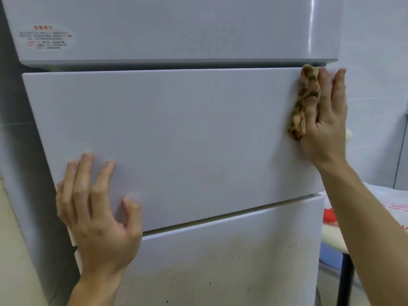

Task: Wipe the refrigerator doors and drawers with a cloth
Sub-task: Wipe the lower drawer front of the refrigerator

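The right hand (326, 120) presses a mottled brown cloth (305, 93) flat against the refrigerator's middle drawer (187, 140). Its fingers are stretched upward, and the thumb seems to pinch the twisted cloth against the forefinger, though blur makes that uncertain. The upper door (176, 29) starts just above its fingertips. Well to that grip's left and lower, the left hand (97, 208) lies spread on the same drawer front, holding nothing. Below both hands is the lower drawer (231, 250), speckled with dark spots. Both drawers are closed, so their contents are hidden.

Table (332, 238) at right, dark leg (345, 281), pale sheet (384, 195) over it; red item (329, 215), perhaps plastic, atop
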{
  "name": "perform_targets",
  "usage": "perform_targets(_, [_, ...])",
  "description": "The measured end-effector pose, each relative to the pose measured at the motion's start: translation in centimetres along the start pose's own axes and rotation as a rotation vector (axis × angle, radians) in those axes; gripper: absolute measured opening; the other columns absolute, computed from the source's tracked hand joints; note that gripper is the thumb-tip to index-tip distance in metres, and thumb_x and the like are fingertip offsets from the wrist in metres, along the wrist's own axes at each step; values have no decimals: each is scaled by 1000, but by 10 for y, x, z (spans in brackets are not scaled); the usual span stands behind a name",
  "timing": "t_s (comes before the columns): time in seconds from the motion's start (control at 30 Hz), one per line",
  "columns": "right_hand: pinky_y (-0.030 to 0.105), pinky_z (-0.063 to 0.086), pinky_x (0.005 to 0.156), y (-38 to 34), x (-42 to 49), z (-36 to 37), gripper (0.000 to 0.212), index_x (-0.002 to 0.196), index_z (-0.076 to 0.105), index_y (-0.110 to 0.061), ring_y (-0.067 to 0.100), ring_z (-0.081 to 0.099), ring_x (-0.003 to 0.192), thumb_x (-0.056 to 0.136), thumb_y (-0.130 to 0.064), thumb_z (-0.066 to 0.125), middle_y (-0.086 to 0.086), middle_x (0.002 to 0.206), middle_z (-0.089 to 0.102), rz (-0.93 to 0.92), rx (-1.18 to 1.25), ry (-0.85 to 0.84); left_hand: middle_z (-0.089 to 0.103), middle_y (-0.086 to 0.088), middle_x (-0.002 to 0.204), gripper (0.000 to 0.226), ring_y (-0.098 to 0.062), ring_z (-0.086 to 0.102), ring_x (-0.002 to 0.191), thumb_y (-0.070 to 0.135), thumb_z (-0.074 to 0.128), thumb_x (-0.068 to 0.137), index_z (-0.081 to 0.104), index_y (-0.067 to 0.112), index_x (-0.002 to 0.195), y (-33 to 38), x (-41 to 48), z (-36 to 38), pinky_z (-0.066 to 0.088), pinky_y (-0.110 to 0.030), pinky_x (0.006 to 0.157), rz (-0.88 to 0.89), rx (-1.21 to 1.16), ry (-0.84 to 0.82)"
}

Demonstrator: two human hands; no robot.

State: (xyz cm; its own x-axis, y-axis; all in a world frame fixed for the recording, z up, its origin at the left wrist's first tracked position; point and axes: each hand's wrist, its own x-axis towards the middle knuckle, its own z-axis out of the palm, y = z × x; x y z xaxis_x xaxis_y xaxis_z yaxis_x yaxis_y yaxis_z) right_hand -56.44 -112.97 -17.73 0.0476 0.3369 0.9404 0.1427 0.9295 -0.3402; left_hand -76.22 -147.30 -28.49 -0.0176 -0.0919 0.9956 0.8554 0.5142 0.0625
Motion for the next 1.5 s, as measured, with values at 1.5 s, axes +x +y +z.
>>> perform_targets(1.5, [43, 30, 126, -243, -305, 116, 52, 154, 49, -15, 18, 37, 154, 105, -3, 62, 3, 161, 45, -466, 448, -240, 29, -24, 167, 57, -40, 20, 160, 5, 49, 101, 37, -3, 157, -117, -99, -84, 15, -50, 132, -126, 60, -182])
